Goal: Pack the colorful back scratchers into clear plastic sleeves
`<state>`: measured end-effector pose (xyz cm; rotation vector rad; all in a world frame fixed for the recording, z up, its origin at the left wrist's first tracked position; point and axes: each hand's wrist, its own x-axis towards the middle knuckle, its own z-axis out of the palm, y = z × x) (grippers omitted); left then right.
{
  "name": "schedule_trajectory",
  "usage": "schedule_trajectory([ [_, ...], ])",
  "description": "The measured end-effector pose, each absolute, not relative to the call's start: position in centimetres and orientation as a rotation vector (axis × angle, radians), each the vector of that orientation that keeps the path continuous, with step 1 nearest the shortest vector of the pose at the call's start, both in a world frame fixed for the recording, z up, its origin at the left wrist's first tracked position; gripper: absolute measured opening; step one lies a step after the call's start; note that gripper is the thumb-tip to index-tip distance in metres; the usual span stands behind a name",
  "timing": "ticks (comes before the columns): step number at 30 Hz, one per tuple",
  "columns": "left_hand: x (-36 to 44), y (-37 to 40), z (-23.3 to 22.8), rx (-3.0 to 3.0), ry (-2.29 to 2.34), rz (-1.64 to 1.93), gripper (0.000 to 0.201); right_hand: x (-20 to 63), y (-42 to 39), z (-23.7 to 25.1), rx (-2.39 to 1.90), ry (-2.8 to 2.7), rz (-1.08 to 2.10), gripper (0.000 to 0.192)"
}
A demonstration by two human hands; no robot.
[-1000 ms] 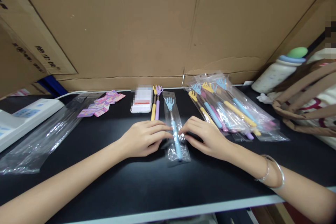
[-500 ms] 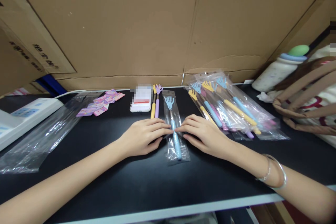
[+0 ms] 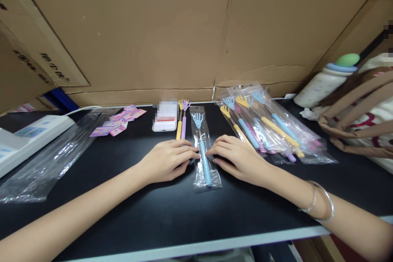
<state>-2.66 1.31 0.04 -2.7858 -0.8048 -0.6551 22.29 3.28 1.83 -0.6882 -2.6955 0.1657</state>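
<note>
A blue back scratcher (image 3: 204, 161) lies in a clear plastic bag (image 3: 215, 180) on the black table, its claw end pointing away from me. My left hand (image 3: 170, 159) rests flat at the bag's left edge, fingers stretched towards the handle. From the other side, my right hand (image 3: 236, 157) lies with its fingertips on the bag's right edge. Neither hand grips anything. Beyond my left hand lie a yellow back scratcher (image 3: 179, 129) and a purple back scratcher (image 3: 184, 125), both without a bag; my left hand covers their lower ends.
Several bagged back scratchers (image 3: 276, 127) are piled at the right. Small pink cards (image 3: 113, 123), clear bags (image 3: 61, 159), a phone (image 3: 164, 125) and a white power strip (image 3: 37, 131) lie on the left. A bottle (image 3: 322, 86) and a bag with brown straps (image 3: 353, 127) stand far right, cardboard (image 3: 153, 28) behind.
The fingertips of both hands have drawn slightly apart, away from the blue handle. The bagged back scratcher stays in place.
</note>
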Motion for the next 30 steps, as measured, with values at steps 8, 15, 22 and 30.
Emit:
schedule_trajectory([
  [8,-2.8,1.38,-0.28,-2.752,-0.746,-0.657,0.023,22.15,3.16,1.85,-0.682,-2.711,0.17,0.021],
  [15,-2.68,1.39,-0.1,-2.748,-0.746,-0.657,0.024,22.11,3.14,1.91,-0.692,-2.724,0.186,0.02],
  [22,-2.71,1.31,-0.1,-2.75,-0.75,-0.637,0.024,22.03,3.01,2.03,-0.706,-2.746,0.165,0.019],
  [30,-2.72,1.5,-0.33,-2.74,-0.72,-0.642,0.023,22.18,3.08,1.65,-0.708,-2.758,0.182,0.019],
])
